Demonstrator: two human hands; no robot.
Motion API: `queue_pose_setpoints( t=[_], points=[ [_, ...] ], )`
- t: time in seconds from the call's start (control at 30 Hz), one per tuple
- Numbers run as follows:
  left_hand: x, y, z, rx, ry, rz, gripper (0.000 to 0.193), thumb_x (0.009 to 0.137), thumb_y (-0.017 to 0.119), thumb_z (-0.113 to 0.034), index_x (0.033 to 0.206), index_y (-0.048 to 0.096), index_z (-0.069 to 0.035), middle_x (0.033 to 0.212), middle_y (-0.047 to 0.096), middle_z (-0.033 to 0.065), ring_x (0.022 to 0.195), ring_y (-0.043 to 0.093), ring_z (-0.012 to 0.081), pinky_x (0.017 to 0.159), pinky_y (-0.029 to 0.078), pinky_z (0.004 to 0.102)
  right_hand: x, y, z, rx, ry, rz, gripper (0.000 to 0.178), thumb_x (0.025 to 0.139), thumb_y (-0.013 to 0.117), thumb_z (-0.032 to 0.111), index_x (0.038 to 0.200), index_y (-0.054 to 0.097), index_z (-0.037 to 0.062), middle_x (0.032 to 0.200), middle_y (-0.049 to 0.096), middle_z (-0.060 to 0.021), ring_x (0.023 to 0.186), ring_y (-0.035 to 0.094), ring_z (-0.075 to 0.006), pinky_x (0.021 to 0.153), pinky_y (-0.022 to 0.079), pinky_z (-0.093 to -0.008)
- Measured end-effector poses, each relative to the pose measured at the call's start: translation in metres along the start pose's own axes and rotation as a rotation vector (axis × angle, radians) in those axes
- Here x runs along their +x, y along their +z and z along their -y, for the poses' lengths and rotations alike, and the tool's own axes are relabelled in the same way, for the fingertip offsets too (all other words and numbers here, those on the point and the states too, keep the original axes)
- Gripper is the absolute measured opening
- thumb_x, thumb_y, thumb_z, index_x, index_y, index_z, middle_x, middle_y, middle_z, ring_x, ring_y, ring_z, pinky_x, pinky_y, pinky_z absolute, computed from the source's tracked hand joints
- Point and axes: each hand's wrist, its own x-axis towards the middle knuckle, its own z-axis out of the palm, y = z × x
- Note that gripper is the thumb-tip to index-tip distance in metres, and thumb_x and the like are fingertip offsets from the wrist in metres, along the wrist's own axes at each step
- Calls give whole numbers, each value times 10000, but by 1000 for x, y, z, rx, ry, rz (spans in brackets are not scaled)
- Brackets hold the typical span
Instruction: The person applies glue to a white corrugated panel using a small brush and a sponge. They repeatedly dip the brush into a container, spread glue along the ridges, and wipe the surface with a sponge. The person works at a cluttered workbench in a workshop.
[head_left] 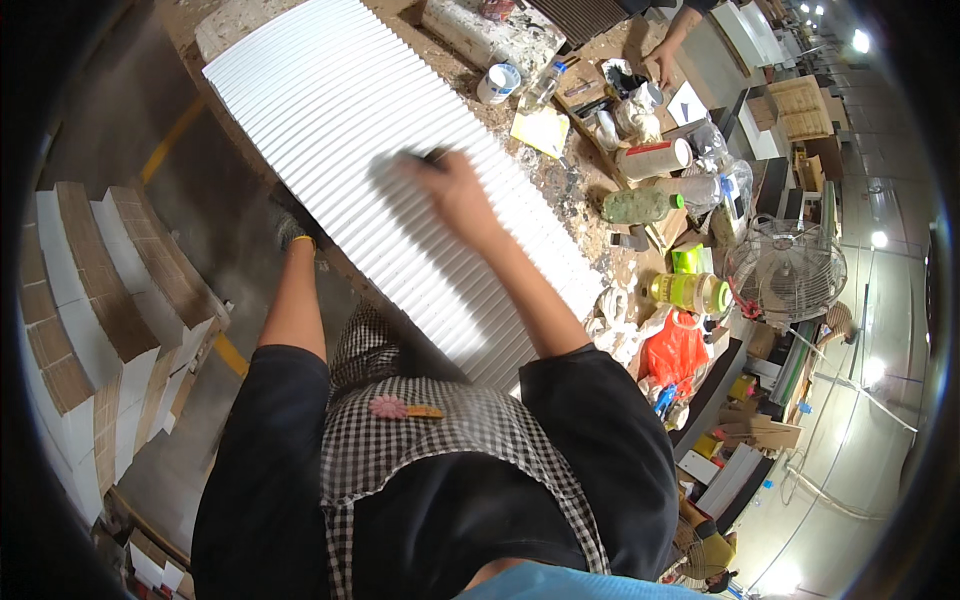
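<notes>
A long white panel with narrow parallel ridges lies across the workbench in front of me. Over its middle is my right hand, its fingers smeared by motion. They look curled round something small and dark, which I cannot make out. At the panel's left edge, low beside the bench, my left hand wears a dark glove with a yellow cuff. Its fingers are hard to see there, so whether it grips the edge or anything else does not show.
Right of the panel, the stained bench carries a white tub, a green bottle, a yellow-green bottle and a red plastic bag. Another person's hand reaches in beyond. Stacked boards stand left; a fan stands right.
</notes>
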Motion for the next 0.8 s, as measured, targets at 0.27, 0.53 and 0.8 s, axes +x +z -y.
queue_pose_setpoints(
  t=[0.27, 0.53, 0.8],
  points=[
    [23, 41, 68, 660, 113, 138, 472, 1090, 348, -359, 1466, 397, -78, 1505, 433, 95, 1335, 437, 251, 1071, 360, 386, -4, -37, -95, -425, 279, -140, 351, 933, 610, 62, 1213, 766, 204, 985, 668, -198, 920, 636, -332, 832, 568, -436],
    [56, 87, 141, 752, 508, -96, 375, 1007, 581, -309, 1304, 580, -81, 1313, 617, 153, 1162, 626, 290, 942, 508, 408, -10, 17, -10, -389, 469, -156, 464, 862, 585, -5, 1308, 654, 105, 977, 627, -216, 877, 605, -376, 729, 523, -465],
    [29, 37, 79, 485, 371, -53, 450, 1027, 547, -309, 1373, 545, -22, 1326, 598, 201, 1207, 577, 333, 1024, 470, 432, -38, 41, 155, 357, 262, 113, 596, 873, 726, 114, 1445, 570, 178, 1171, 592, -153, 1041, 605, -329, 887, 563, -416]
  ],
)
